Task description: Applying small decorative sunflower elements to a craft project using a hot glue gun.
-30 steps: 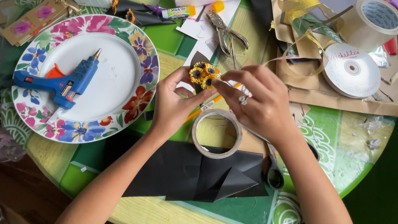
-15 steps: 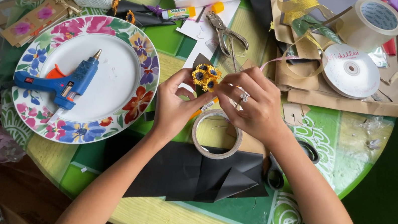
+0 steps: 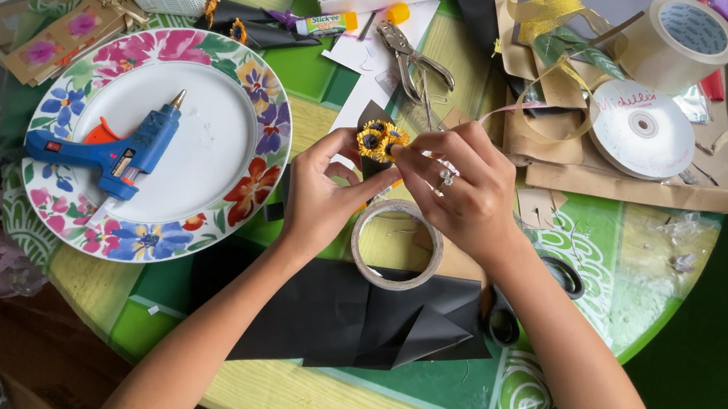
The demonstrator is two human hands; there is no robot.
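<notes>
At centre frame, fingers: I see both hands pinched on a small sunflower ornament (image 3: 378, 141), held up off the table so both sides can be worked.
Left hand (image 3: 320, 197): thumb and forefinger clamp the dark stem or backing under the bloom, steadying it, I judge.
Right hand (image 3: 463, 189): fingertips nip the flower's right edge; a ring shows on one finger.
Just below the hands: a tape roll (image 3: 397, 245) lies flat on black paper (image 3: 341, 313), close by for easy reach.
Left of frame: a blue glue gun (image 3: 116, 151) rests on a floral plate (image 3: 239, 87), I think so that drips land on the plate and not the table (image 3: 285, 398).
Upper centre: pliers (image 3: 414, 58) on white paper.
Upper right: a white ribbon spool (image 3: 643, 128) and gold ribbon (image 3: 550, 5) on brown paper.
Hard to make out: the fingers hide what the flower is fixed to; the right wrist covers dark loops, perhaps scissor handles; baskets at the top are cut off.
</notes>
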